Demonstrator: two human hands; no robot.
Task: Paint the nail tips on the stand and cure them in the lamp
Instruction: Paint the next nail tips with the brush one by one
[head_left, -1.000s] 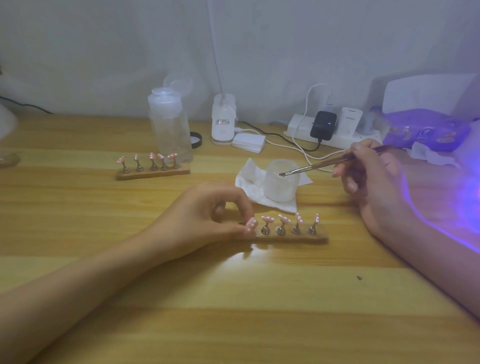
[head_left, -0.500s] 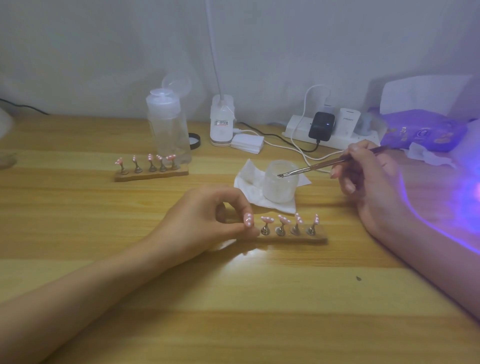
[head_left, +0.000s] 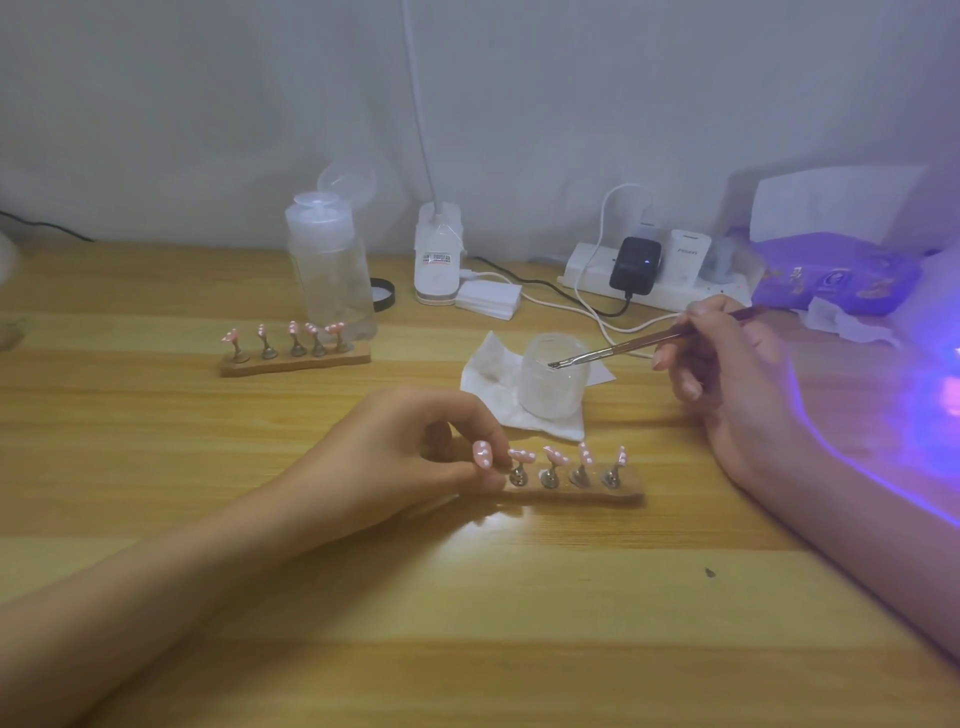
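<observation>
A wooden stand (head_left: 576, 493) with several pink nail tips on metal pegs lies in the middle of the desk. My left hand (head_left: 400, 457) pinches the leftmost tip's peg (head_left: 483, 457) at the stand's left end. My right hand (head_left: 727, 374) holds a thin brush (head_left: 649, 345), and its bristles rest at the mouth of a small frosted jar (head_left: 553, 382) on a white tissue (head_left: 493, 379). A second stand (head_left: 296, 358) with several pink tips sits further back on the left. Violet light from the lamp (head_left: 945, 384) glows at the right edge.
A clear pump bottle (head_left: 330, 270) stands behind the second stand. A white desk lamp base (head_left: 438, 260), a power strip (head_left: 654, 280) with chargers and cables, and a purple wipes pack (head_left: 836, 275) line the back of the desk.
My left hand's pinched tip has tilted slightly upward at the stand's left end. The brush and my right hand have stayed at the jar.
</observation>
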